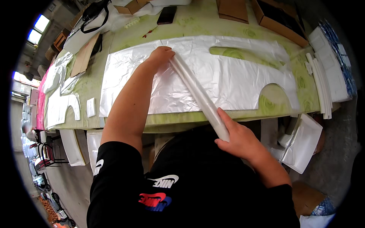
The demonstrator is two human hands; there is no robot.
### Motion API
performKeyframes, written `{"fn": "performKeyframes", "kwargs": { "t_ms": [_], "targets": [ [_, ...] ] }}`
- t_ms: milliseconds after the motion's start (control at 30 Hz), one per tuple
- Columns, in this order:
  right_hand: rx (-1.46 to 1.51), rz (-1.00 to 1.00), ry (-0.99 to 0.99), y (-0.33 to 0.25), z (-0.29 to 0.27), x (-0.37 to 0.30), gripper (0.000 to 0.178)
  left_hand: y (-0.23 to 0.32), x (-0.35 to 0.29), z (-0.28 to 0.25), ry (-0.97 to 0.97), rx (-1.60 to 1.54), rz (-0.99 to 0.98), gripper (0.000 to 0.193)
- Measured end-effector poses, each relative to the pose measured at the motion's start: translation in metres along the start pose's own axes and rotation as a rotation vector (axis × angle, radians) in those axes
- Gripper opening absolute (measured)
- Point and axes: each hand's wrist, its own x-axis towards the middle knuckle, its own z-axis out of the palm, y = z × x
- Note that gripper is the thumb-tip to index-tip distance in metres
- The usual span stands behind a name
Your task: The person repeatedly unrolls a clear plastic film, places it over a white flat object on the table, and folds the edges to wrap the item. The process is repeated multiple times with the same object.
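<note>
A long, narrow white plastic roll [197, 93] slants across the stack of thin white plastic sheets [133, 83], its lower end past the table's near edge, close to my body. At its far end my left hand [161, 56] is closed, fingers curled down; the exact grip is partly hidden. Around the near end my right hand [239, 138] is closed, with thumb and forefinger along the roll. The sheets lie flat, wrinkled and shiny, cut like aprons with a long slot and a rounded notch on the right.
A green patterned cloth [190, 30] covers the table. Toward the back are a dark phone [167, 15] and an open cardboard box [279, 22]. More white rolls [319, 85] lie at the right edge. Cut plastic pieces [62, 108] sit left. A white bin [304, 142] stands below right.
</note>
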Motion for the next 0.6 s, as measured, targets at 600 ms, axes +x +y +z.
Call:
{"fn": "performKeyframes", "kwargs": {
  "t_ms": [600],
  "targets": [
    [0.169, 0.234, 0.216, 0.167, 0.073, -0.215, 0.057, -0.019, -0.020, 0.037, 0.417, 0.670, 0.425, 0.039]
  ]
}}
